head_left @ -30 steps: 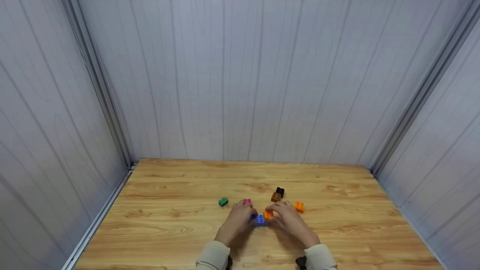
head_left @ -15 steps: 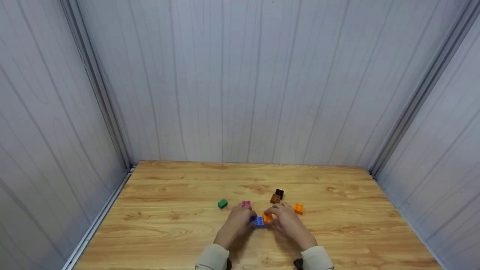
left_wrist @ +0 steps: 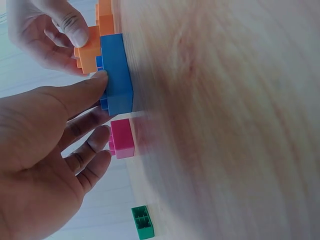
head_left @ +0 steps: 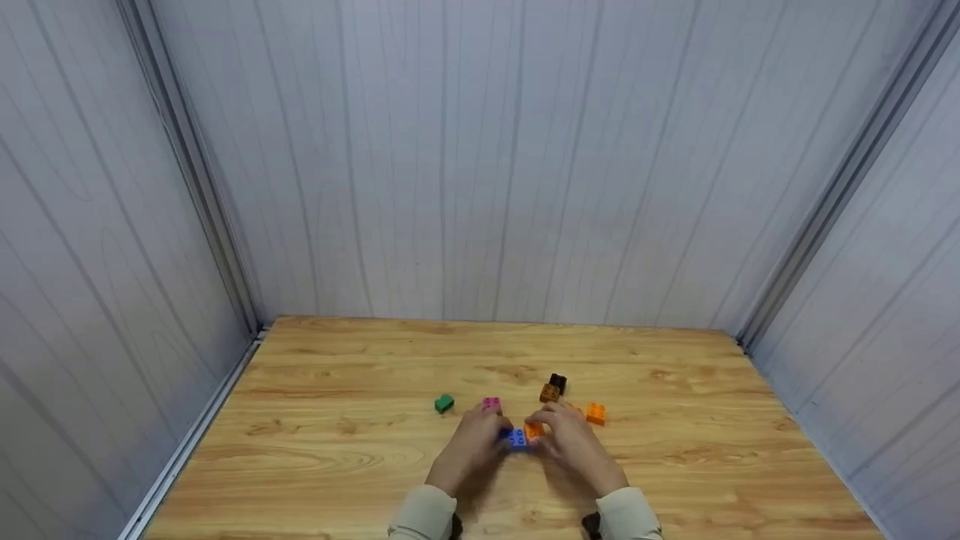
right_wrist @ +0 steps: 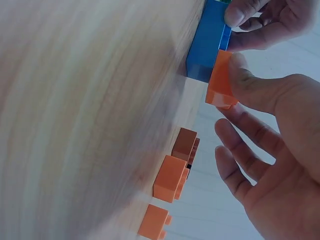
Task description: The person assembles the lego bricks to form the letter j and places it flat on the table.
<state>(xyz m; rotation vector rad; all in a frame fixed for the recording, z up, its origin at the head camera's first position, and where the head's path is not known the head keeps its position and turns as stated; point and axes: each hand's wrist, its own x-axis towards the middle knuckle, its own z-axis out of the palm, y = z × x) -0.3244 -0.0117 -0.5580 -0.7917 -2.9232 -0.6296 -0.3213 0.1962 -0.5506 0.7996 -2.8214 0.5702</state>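
Observation:
A long blue toy brick (head_left: 517, 439) lies studs up on the wooden table. My left hand (head_left: 471, 441) grips its left end, thumb on the near side, as the left wrist view shows. Between thumb and fingers my right hand (head_left: 576, 444) pinches an orange brick (right_wrist: 220, 77) at the right end of the blue one. The orange brick stands over the studs there and juts a little past the end in the right wrist view. A pink brick (left_wrist: 122, 138) sits just beyond my left fingers.
To the left lies a small green brick (head_left: 444, 403), its hollow underside showing in the left wrist view. Beyond my right hand are a brown brick (head_left: 550, 393), a black brick (head_left: 559, 381) and two loose orange bricks (right_wrist: 169, 178), one mostly hidden by that hand in the head view.
My right hand has shifted slightly left, with the orange brick still in its fingers and a bit lower over the blue one. My left hand keeps its grip on the blue brick.

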